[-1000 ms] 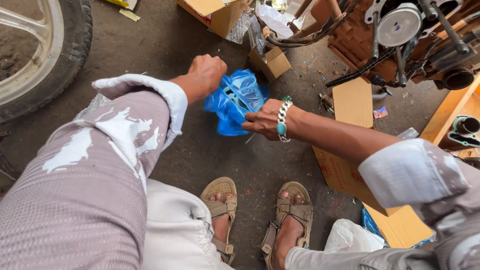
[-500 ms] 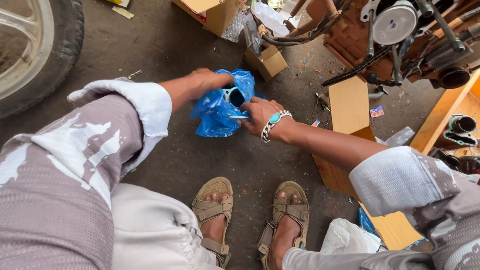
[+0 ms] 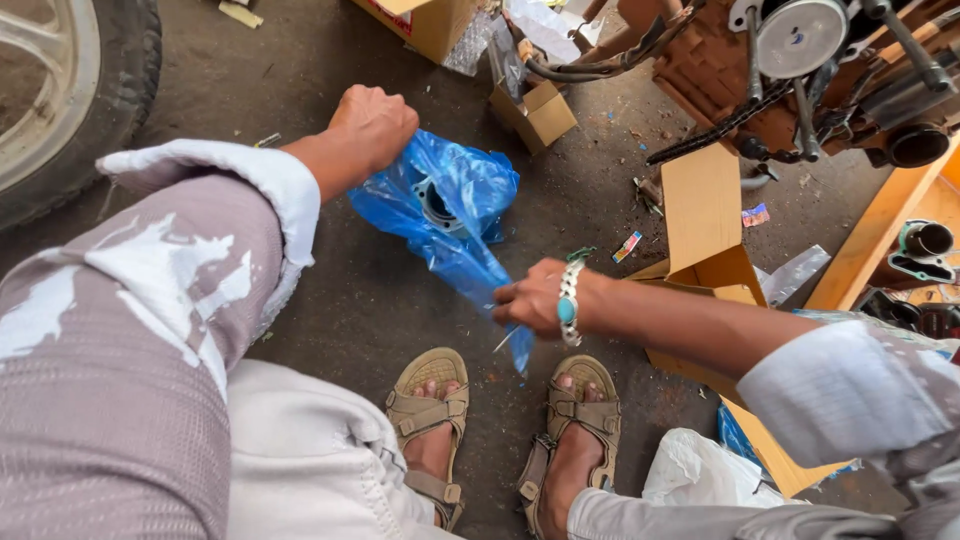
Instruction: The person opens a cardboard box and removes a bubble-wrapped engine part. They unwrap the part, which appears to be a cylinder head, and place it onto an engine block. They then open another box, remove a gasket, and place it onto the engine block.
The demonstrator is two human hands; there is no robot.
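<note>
We're down in a vehicle repair workshop, by the look of it. A stained concrete floor strewn with scraps, a car tyre on its alloy wheel at ten o'clock, and at one o'clock a rusty engine assembly with its pulley and a drive chain hanging loose. Opened cardboard boxes lie about, and metal parts sit on a wooden shelf at three o'clock.
</note>
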